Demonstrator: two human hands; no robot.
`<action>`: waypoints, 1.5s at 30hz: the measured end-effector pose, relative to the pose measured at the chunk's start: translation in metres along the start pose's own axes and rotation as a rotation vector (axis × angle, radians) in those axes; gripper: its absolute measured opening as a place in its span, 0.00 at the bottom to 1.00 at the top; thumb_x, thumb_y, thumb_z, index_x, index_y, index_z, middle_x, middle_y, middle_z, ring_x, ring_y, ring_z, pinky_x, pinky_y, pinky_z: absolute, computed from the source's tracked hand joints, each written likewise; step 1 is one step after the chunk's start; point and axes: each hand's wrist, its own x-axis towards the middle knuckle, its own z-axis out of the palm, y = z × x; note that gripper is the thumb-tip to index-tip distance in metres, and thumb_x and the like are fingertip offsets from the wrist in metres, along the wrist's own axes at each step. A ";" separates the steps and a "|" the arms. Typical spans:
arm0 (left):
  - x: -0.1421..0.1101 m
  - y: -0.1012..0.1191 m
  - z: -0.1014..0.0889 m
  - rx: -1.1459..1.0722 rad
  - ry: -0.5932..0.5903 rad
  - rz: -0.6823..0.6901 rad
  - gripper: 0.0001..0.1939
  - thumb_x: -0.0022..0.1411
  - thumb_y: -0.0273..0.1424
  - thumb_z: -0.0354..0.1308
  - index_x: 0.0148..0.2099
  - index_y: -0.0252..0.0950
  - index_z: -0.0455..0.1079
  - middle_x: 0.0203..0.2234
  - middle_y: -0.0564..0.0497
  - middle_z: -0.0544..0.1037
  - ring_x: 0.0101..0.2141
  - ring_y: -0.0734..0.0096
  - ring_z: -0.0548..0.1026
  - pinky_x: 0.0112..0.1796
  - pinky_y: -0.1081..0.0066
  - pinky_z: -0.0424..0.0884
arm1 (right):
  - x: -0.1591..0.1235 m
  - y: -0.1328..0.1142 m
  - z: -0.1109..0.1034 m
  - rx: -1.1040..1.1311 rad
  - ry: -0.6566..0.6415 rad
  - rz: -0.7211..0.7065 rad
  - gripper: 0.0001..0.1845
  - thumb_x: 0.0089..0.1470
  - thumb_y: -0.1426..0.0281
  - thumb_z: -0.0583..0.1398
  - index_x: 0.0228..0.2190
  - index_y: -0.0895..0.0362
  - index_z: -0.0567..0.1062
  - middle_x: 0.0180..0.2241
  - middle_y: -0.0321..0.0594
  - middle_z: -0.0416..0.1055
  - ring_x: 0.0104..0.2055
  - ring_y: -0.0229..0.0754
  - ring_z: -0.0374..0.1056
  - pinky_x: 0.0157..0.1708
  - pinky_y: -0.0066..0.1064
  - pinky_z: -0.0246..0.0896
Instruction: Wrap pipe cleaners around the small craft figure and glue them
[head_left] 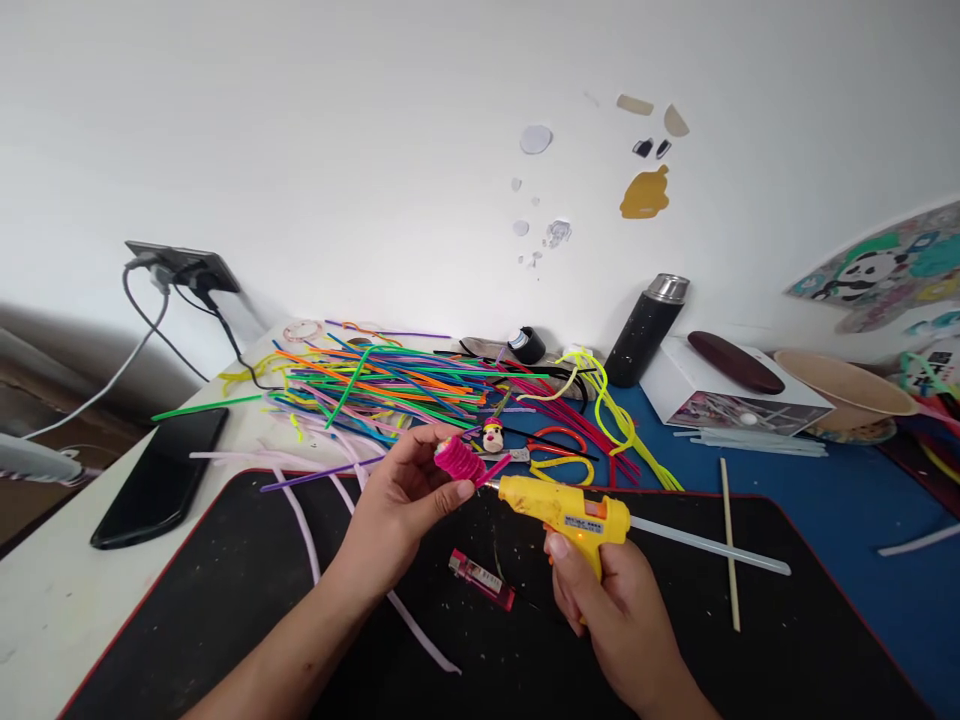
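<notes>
My left hand (409, 500) pinches a coiled magenta pipe cleaner (459, 461) with a loose end sticking out to the right. My right hand (611, 605) grips a yellow hot glue gun (559, 503) by its handle, with a finger at the trigger. The gun's nozzle is close to the loose pipe cleaner end; whether they touch, I cannot tell. From the gun's back juts a long glue stick (712, 546). Below, a pink lighter (481, 579) lies on the black mat (300, 640). Just behind the coil are a small doll-like head (493, 437) and scissors (559, 442).
Many coloured pipe cleaners (390, 385) lie heaped at the back. At left is a black phone (161, 480). A thermos (649, 330), a white box (735, 385) and a bowl (844, 383) stand at back right. A wooden stick (728, 545) rests on the mat's right.
</notes>
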 end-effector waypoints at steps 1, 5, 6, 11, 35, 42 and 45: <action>-0.001 0.001 0.001 0.011 0.006 0.017 0.19 0.53 0.27 0.79 0.47 0.44 0.81 0.37 0.54 0.81 0.37 0.72 0.78 0.40 0.75 0.75 | 0.000 0.000 0.000 -0.014 -0.004 0.001 0.34 0.66 0.43 0.58 0.18 0.53 0.65 0.14 0.32 0.60 0.18 0.37 0.57 0.21 0.30 0.53; -0.003 0.004 0.002 0.053 0.014 0.062 0.19 0.54 0.28 0.79 0.47 0.43 0.81 0.40 0.52 0.81 0.40 0.67 0.79 0.42 0.71 0.76 | -0.003 0.000 0.000 -0.068 0.015 -0.019 0.32 0.67 0.43 0.57 0.21 0.53 0.67 0.13 0.31 0.60 0.17 0.38 0.56 0.22 0.32 0.53; -0.004 0.004 0.001 0.064 0.010 0.067 0.19 0.55 0.28 0.79 0.47 0.44 0.81 0.40 0.51 0.81 0.41 0.66 0.79 0.43 0.71 0.76 | -0.003 -0.001 0.001 -0.085 0.035 -0.032 0.32 0.67 0.43 0.57 0.20 0.52 0.66 0.13 0.32 0.59 0.18 0.39 0.56 0.22 0.33 0.53; -0.006 0.004 0.000 0.126 -0.001 0.082 0.19 0.57 0.30 0.77 0.50 0.46 0.80 0.43 0.51 0.82 0.44 0.65 0.79 0.46 0.70 0.76 | -0.006 -0.007 0.005 -0.146 0.108 -0.097 0.36 0.68 0.44 0.56 0.15 0.50 0.61 0.13 0.34 0.58 0.19 0.41 0.57 0.25 0.35 0.55; -0.009 0.006 0.001 0.173 0.031 0.098 0.18 0.56 0.32 0.77 0.49 0.44 0.80 0.44 0.48 0.82 0.47 0.56 0.79 0.50 0.62 0.74 | -0.008 -0.012 0.002 -0.130 0.115 -0.059 0.36 0.67 0.42 0.57 0.15 0.50 0.61 0.13 0.35 0.59 0.18 0.41 0.57 0.24 0.34 0.56; -0.010 0.007 0.001 0.188 0.023 0.106 0.18 0.57 0.32 0.77 0.49 0.45 0.80 0.44 0.49 0.82 0.45 0.58 0.79 0.48 0.64 0.74 | -0.007 -0.016 0.002 -0.096 0.120 -0.035 0.37 0.66 0.42 0.57 0.15 0.51 0.60 0.13 0.33 0.57 0.18 0.39 0.57 0.23 0.33 0.53; -0.010 0.008 0.002 0.178 -0.003 0.106 0.17 0.59 0.32 0.75 0.50 0.46 0.80 0.43 0.50 0.83 0.44 0.60 0.80 0.47 0.65 0.75 | -0.007 -0.015 0.002 -0.099 0.122 -0.035 0.37 0.66 0.42 0.57 0.15 0.51 0.60 0.13 0.34 0.58 0.18 0.40 0.57 0.23 0.33 0.54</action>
